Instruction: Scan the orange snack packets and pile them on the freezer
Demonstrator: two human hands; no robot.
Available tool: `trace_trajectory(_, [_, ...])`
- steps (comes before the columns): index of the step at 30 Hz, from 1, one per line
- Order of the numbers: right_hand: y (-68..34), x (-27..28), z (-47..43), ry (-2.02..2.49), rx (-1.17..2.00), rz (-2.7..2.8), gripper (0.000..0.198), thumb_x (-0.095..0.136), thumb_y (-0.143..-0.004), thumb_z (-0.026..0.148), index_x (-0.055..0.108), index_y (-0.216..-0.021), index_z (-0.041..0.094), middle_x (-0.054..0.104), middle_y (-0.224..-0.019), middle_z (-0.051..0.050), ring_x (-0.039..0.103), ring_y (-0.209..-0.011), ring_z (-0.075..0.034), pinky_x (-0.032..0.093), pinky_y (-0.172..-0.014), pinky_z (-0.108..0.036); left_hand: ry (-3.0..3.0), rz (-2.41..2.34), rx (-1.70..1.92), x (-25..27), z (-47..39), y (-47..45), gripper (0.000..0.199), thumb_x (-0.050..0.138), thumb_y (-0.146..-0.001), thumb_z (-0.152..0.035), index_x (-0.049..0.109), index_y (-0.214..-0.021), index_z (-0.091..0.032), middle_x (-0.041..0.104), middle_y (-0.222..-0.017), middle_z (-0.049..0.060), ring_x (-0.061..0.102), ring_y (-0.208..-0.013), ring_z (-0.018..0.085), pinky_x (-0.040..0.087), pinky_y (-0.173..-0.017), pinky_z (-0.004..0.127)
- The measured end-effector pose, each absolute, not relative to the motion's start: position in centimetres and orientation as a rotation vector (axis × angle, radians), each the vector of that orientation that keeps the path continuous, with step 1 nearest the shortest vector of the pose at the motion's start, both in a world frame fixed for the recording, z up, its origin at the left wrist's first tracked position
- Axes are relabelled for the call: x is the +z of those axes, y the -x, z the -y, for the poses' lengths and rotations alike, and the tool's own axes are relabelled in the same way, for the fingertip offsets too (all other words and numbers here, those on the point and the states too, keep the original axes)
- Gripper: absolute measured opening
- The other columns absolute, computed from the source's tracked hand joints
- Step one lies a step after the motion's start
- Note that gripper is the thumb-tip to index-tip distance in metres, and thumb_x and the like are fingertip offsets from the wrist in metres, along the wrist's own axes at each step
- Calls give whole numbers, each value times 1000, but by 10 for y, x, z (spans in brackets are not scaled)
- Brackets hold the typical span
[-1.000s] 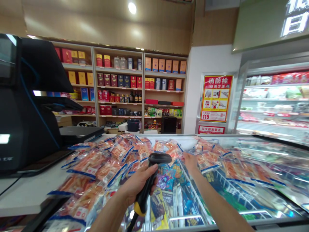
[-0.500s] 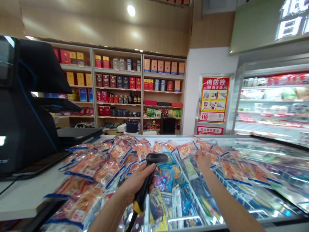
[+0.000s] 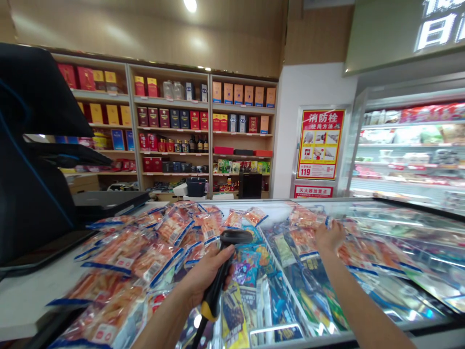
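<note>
My left hand is wrapped around the handle of a black and yellow barcode scanner, its head up and its cable trailing down. It sits above the glass-topped freezer. On the right, my right hand reaches among clear plastic packets of orange food with blue edges. One packet lies just left of that hand, and another packet is behind it. The right fingers are blurred and partly hidden, so I cannot tell whether they grip a packet. A large pile of the same packets spreads out to the left.
Under the glass, the freezer holds colourful wrapped goods between white wire dividers. A black checkout machine stands on a white counter at left. Behind are shelves of boxes, a red fire-hydrant notice and a lit fridge.
My right hand has moved right. The packet beside it has shifted right and nearer me, baring some glass. My left hand still holds the scanner; the view has turned slightly.
</note>
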State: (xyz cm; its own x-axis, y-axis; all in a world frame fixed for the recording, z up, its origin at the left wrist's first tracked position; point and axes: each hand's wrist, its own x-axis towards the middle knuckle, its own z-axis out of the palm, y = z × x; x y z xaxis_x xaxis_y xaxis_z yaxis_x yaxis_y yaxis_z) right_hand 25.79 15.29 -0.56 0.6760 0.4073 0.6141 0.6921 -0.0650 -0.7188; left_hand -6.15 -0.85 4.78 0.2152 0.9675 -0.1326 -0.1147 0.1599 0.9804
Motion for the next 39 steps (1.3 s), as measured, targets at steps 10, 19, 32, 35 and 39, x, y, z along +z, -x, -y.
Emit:
trace_trajectory(10, [-174,-13,-163,1526,-234,1491,34,38,-70,31,57,-92,13,56,-97,-10,47,-93,-20,31,-81,-31,-1087,-1056,1032,42,-1,63,31,46,-66,-48,37,-70,-19,48,-49,-6,43,-37,6,32,-37,18])
trace_trajectory(19, [-96,-35,-213,1915,248,1365,34,44,-65,41,61,-61,12,61,-79,-19,52,-83,-32,37,-68,-44,-1013,-1116,1092,41,-4,75,30,47,-65,-47,38,-70,-19,47,-47,-6,41,-34,5,30,-35,17])
trace_trajectory(32, [-118,-34,-214,1867,205,1255,23,42,-64,30,57,-63,13,61,-73,-17,56,-73,-26,39,-63,-35,-976,-1139,1141,42,-1,84,32,48,-64,-48,38,-65,-18,47,-45,-5,41,-33,5,30,-34,17])
trace_trajectory(35, [-146,-31,-198,1777,129,1234,25,36,-67,27,54,-75,12,61,-75,-15,56,-74,-24,39,-64,-32,-992,-1132,1133,46,3,81,32,48,-64,-48,38,-66,-18,47,-45,-6,41,-33,5,30,-34,16])
trace_trajectory(39, [-174,-35,-177,1541,144,1229,26,33,-68,27,49,-82,12,61,-69,-11,57,-66,-20,41,-60,-29,-1011,-1088,1149,48,11,79,31,48,-64,-48,38,-67,-19,47,-46,-6,41,-34,5,29,-34,16])
